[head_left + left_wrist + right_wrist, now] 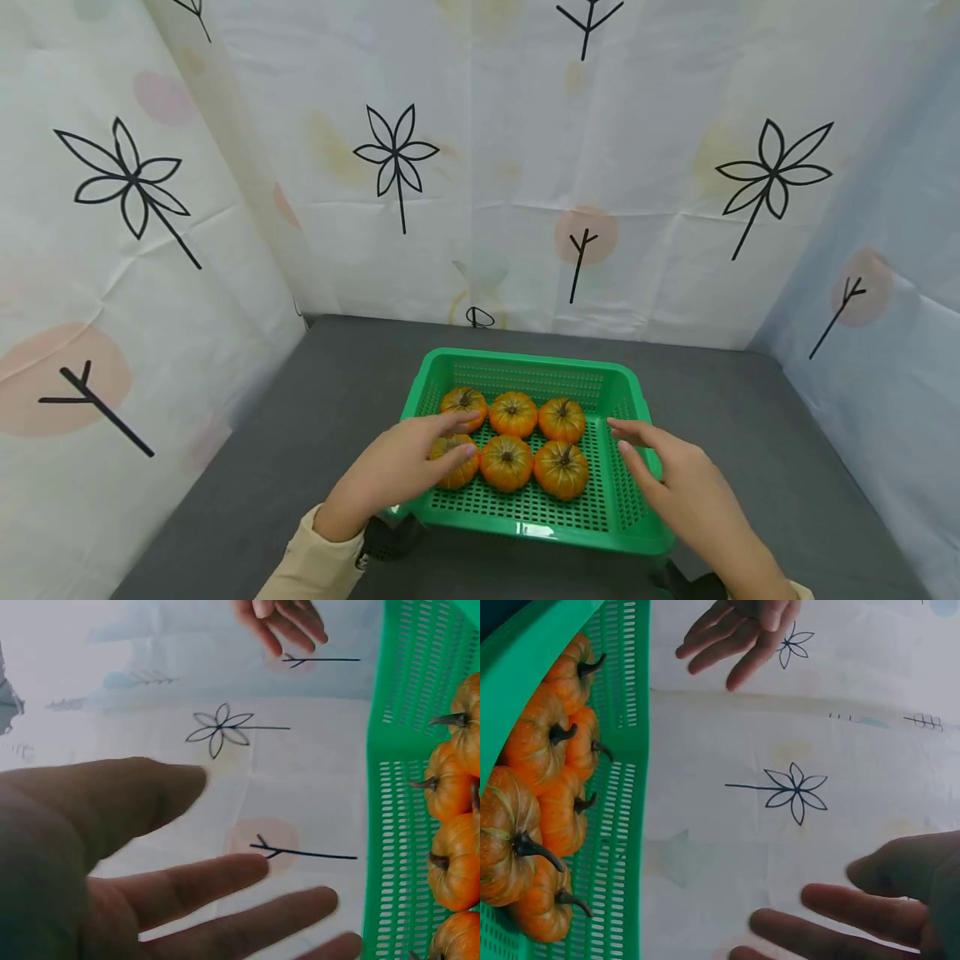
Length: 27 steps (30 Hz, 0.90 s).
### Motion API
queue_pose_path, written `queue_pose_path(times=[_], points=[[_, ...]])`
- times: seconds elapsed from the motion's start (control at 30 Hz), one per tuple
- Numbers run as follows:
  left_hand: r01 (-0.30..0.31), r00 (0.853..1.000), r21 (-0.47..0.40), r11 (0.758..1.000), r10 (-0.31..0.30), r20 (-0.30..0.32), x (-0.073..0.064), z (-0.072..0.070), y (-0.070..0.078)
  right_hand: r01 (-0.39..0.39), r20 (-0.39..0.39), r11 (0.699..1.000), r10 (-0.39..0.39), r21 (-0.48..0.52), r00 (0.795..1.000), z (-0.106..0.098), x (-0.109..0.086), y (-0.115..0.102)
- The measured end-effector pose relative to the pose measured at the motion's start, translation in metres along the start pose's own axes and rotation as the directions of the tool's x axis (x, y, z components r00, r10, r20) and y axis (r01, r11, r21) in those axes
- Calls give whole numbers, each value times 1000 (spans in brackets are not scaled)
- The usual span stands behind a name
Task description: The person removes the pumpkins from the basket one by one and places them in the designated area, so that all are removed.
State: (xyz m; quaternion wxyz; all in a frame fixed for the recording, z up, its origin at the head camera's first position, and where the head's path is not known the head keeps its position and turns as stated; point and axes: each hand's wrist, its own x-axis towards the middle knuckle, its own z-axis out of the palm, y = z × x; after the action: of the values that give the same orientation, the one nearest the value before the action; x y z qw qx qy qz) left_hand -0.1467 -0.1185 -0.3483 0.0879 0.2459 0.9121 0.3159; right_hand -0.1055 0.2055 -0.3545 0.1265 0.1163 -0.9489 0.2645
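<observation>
Several small orange pumpkins with dark stems sit in two rows inside a green plastic basket, toward its left and middle. My left hand hovers over the basket's left side, fingers extended, partly covering the leftmost pumpkins in the head view. Over the right rim hangs my right hand, thumb and fingers spread apart with nothing between them. In the left wrist view, the left hand's fingers are spread beside the basket wall. Pumpkins and the right hand's loosely extended fingers show in the right wrist view.
The basket rests on a dark grey table. White cloth walls printed with flowers and twigs enclose the table at the back and both sides. Black straps are on the wrists.
</observation>
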Motion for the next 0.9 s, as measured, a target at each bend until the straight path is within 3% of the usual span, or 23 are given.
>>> queue_pose_path(times=[0.13, 0.23, 0.33, 0.43, 0.57, 0.67, 0.77, 0.9], points=[[-24, 996, -180, 983, 8, -85, -3, -17, -13, 95, -139, 991, -81, 93, 987, -3, 0, 5], [-56, 984, -279, 959, 6, -177, -3, -27, -28, 160, -206, 973, -125, 166, 971, -4, 0, 8], [-112, 967, -352, 929, 20, -255, 1, -35, -45, 226, -243, 943, -166, 243, 956, -3, 2, 10], [-144, 958, -413, 899, 22, -286, 6, -39, -62, 276, -252, 908, -200, 317, 947, -1, 4, 11], [-101, 967, -526, 844, -41, -252, 13, -40, -80, 267, -202, 877, -199, 400, 959, 3, 7, 9], [-46, 974, -592, 805, -96, -207, 19, -38, -91, 181, -111, 891, -148, 416, 983, 7, 9, 8], [4, 980, -614, 789, -125, -154, 24, -35, -99, 79, 3, 901, -89, 426, 996, 12, 11, 7], [59, 983, -614, 787, -154, -104, 27, -32, -105, 8, 115, 890, -67, 456, 991, 20, 14, 6]])
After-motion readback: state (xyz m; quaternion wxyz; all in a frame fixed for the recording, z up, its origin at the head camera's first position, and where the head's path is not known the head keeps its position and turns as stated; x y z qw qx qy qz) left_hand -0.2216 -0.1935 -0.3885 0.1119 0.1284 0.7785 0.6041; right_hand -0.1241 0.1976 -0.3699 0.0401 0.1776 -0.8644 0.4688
